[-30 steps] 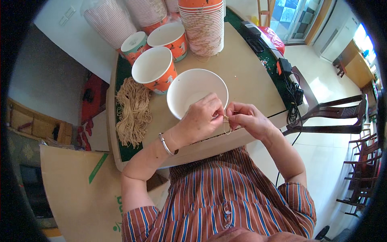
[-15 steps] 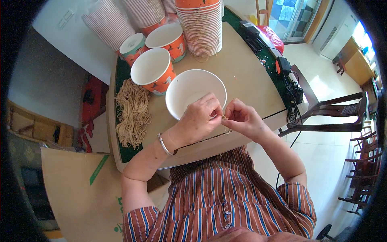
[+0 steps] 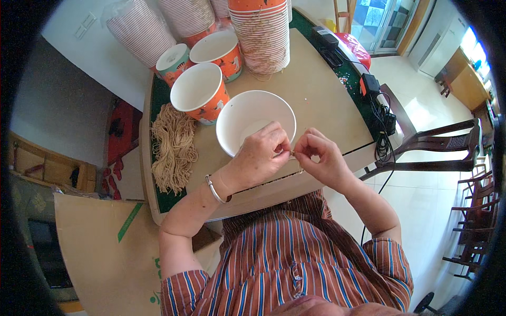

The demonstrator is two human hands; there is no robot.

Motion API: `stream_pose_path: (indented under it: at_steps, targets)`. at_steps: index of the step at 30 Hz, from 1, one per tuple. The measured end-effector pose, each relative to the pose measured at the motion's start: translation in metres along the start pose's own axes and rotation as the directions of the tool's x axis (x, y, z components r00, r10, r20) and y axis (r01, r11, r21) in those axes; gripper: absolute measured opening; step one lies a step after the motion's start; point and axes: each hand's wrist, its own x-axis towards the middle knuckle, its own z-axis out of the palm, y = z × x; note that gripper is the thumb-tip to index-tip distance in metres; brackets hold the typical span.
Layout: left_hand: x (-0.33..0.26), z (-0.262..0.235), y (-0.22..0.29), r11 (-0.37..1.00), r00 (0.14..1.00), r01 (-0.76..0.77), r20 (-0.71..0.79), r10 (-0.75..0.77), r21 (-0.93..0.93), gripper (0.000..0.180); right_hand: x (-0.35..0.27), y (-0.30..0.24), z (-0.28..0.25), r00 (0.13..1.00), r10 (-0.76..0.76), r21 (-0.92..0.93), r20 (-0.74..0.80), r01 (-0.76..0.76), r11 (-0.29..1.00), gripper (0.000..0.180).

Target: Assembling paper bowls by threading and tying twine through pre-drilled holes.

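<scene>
My left hand (image 3: 265,154) and my right hand (image 3: 320,157) meet fingertip to fingertip above the table's near edge. Both are closed in a pinch on a thin, pale string (image 3: 301,170), and a short bit of it hangs below the fingertips. Most of the string is hidden by my fingers. Just beyond my left hand is a wide white-lined paper bucket (image 3: 230,119), with my knuckles overlapping its near rim. To the left on the table lies a bundle of beige string (image 3: 173,150).
Orange patterned paper buckets (image 3: 212,108) stand behind the bundle. A tall stack of buckets (image 3: 260,45) and plastic-wrapped stacks (image 3: 138,31) rise at the back. Black adapters and cables (image 3: 380,108) run along the right edge, beside a dark wooden chair (image 3: 440,152). A cardboard sheet (image 3: 100,247) leans at lower left.
My right hand's fingers have shifted slightly and opened a small gap behind the pinch. The hanging bit of string looks shorter. My left hand has barely moved.
</scene>
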Motion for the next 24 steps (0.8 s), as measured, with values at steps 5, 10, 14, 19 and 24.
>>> stream_pose_path:
  at_steps: [5,10,14,19,24]
  targets:
    - [0.0,0.0,0.0,1.0,1.0,0.011,-0.005,-0.011,0.011,0.013,-0.002,-0.014,0.0,0.987,-0.159,-0.275,-0.038,0.142,0.951,0.01]
    - [0.0,-0.001,0.0,1.0,1.0,0.006,0.002,-0.006,0.011,0.013,-0.005,-0.012,0.001,0.974,-0.221,-0.389,-0.04,0.189,0.902,0.012]
    - [-0.001,-0.001,0.0,1.0,1.0,0.012,0.001,-0.012,0.007,0.014,-0.007,-0.014,0.003,0.967,-0.256,-0.461,-0.015,0.221,0.86,0.014]
    - [0.0,-0.001,0.001,1.0,1.0,-0.008,-0.019,0.008,0.02,0.012,-0.014,-0.015,0.001,0.964,-0.262,-0.534,-0.044,0.199,0.822,0.016]
    - [-0.001,-0.002,0.0,1.0,1.0,0.021,-0.003,-0.021,0.022,0.012,-0.015,-0.02,-0.004,0.985,-0.167,-0.482,-0.039,0.128,0.867,0.017]
